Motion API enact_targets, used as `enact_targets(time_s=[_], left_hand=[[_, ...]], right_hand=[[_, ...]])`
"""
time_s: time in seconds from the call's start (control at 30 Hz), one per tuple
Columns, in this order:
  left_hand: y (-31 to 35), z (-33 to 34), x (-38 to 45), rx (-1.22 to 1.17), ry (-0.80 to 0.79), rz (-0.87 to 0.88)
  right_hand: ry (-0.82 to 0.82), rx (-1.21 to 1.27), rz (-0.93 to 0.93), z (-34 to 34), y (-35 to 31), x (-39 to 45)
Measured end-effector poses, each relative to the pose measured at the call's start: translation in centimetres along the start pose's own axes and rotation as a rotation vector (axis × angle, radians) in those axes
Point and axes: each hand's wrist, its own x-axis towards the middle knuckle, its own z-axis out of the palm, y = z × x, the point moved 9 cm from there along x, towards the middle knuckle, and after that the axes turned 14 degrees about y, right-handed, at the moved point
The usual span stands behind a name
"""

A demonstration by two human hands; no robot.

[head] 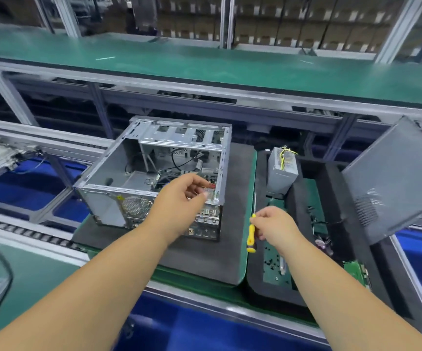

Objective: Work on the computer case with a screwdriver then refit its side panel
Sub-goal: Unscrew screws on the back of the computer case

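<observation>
Pinching screwdriver (251,234): right hand (277,224) | left hand (182,198) loosely curled over case (154,171), holding nothing

Computer case (154,171) open-topped on foam pad (232,224) at conveyor centre, tray (306,249) just right of pad, power supply (282,171) upright at tray's far-left corner, side panel (395,178) leaning at tray's right edge, shelf (205,64) behind, screwdriver (251,234) between pad and tray

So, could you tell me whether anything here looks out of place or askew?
Only the grey side panel: it is off the computer case and stands tilted at the far right. Small black screws lie scattered in the tray.
</observation>
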Motion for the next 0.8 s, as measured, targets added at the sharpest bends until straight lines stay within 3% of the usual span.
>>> enact_targets(time_s=[0.13, 0.47, 0.67, 0.8], left_hand=[[-0.8, -0.3, 1.1, 0.037, 0.027, -0.005], [-3.1, -0.7, 3.4, 0.047, -0.036, -0.002], [-3.9, -0.7, 5.6, 0.057, -0.094, 0.034], [-4.4, -1.8, 7.5, 0.028, -0.109, 0.038]], right_hand=[[-0.012, -0.240, -0.007, 1.7, 3.6, 1.9], [-0.013, -0.517, 0.052, 4.6, 6.3, 3.6], [-0.038, -0.543, 0.073, 4.2, 5.7, 3.3], [0.066, -0.500, 0.066, 2.7, 2.6, 3.5]])
